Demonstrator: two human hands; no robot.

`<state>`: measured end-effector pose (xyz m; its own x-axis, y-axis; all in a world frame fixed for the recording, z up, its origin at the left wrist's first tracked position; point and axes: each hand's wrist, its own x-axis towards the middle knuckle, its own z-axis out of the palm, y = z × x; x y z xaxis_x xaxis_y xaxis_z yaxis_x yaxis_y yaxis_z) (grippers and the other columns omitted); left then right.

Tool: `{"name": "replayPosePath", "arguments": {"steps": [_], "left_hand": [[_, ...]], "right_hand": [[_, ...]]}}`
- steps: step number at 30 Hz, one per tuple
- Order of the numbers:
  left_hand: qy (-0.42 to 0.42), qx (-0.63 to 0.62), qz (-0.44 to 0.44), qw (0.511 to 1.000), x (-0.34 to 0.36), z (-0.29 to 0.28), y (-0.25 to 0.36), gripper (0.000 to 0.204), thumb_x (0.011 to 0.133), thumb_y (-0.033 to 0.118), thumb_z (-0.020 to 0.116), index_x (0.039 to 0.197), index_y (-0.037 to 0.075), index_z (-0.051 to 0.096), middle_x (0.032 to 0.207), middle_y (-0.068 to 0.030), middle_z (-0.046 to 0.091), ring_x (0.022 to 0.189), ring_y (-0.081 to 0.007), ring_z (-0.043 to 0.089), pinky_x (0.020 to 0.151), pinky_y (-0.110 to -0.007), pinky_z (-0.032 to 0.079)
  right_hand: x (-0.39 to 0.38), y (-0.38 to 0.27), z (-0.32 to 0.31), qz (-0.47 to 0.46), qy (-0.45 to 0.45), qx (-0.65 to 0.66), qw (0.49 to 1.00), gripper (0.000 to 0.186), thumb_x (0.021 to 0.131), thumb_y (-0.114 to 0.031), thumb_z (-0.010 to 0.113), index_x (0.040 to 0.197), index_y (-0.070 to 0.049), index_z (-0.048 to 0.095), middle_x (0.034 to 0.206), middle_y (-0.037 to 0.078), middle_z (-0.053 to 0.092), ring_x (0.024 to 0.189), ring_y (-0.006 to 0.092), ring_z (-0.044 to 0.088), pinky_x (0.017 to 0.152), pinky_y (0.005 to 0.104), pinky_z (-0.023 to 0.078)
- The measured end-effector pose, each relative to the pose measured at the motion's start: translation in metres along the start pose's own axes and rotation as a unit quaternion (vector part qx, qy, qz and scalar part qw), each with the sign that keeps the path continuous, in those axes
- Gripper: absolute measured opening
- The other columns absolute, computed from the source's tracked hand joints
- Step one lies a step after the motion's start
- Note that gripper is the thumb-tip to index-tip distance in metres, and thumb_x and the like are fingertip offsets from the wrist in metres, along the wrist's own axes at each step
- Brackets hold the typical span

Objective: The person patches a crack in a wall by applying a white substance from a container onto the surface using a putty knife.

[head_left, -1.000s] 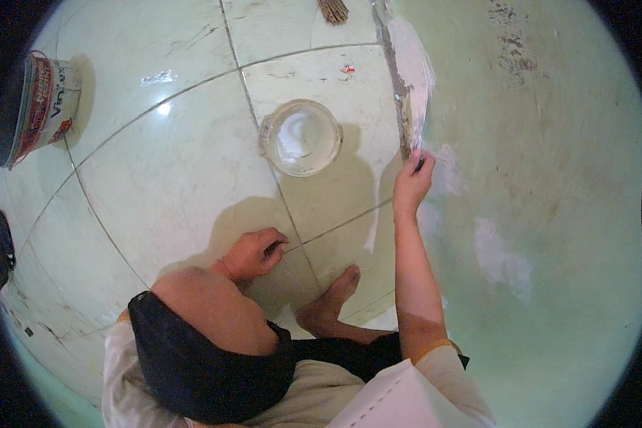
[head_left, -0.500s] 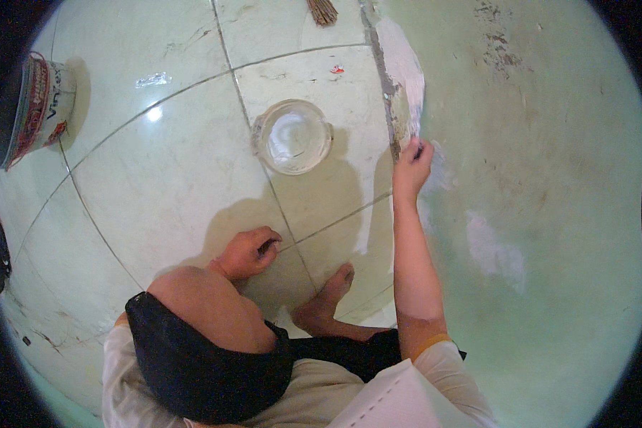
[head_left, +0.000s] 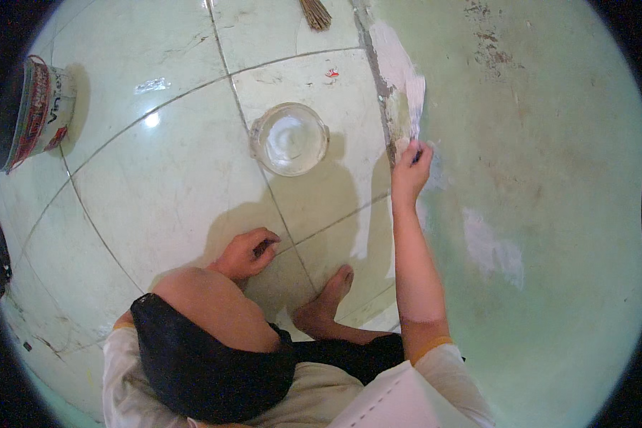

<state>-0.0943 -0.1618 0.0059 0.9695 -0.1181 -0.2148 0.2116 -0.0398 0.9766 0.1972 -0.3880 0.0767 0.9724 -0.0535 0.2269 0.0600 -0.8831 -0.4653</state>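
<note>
My right hand [head_left: 412, 171] is closed around the dark handle of a putty knife, mostly hidden in the fist. Its pale, white-smeared blade [head_left: 416, 103] reaches up along the foot of the green wall [head_left: 549, 214]. A strip of white paste [head_left: 391, 53] covers the wall's lower edge, beside a rough grey gap. My left hand [head_left: 248, 253] hangs in front of my bent knee, fingers curled to the thumb, with nothing visible in them. Between and beyond the hands, a round clear tub [head_left: 289, 171] holds white paste on the tiled floor.
A paint bucket [head_left: 60, 103] stands at the far left. At the top is the tip of a stick broom [head_left: 315, 14]. A clear plastic scrap [head_left: 152, 85] and a small red scrap [head_left: 332, 73] lie on the tiles. My bare foot [head_left: 328, 303] is near the wall.
The putty knife's blade now shows more clearly above my right hand, lying against the pasted strip. My left hand has stayed in place. The view has shifted slightly.
</note>
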Motion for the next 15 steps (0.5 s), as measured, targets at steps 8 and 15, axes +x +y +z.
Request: {"name": "replayPosePath", "arguments": {"steps": [8,15], "left_hand": [[0.275,0.108,0.02,0.955,0.018,-0.103,0.025,0.014,0.093,0.01,0.058,0.102,-0.001,0.063,0.078,-0.0087,0.059,0.066,-0.0133,0.055,0.064,-0.027,0.047],[0.312,0.02,-0.021,0.95,0.051,-0.151,0.046,0.021,0.1,0.02,0.052,0.105,0.002,0.061,0.079,-0.0027,0.06,0.067,-0.0084,0.057,0.061,-0.023,0.046]], "right_hand": [[-0.046,0.004,-0.04,0.036,-0.088,0.145,0.985,0.026,0.099,-0.026,0.054,0.109,-0.002,0.055,0.081,0.008,0.058,0.075,0.0124,0.053,0.071,0.0284,0.045],[-0.031,-0.134,-0.112,-0.149,-0.271,0.078,0.948,0.017,0.093,-0.02,0.063,0.1,-0.005,0.063,0.075,0.009,0.065,0.064,0.0183,0.062,0.059,0.0335,0.049]]}}
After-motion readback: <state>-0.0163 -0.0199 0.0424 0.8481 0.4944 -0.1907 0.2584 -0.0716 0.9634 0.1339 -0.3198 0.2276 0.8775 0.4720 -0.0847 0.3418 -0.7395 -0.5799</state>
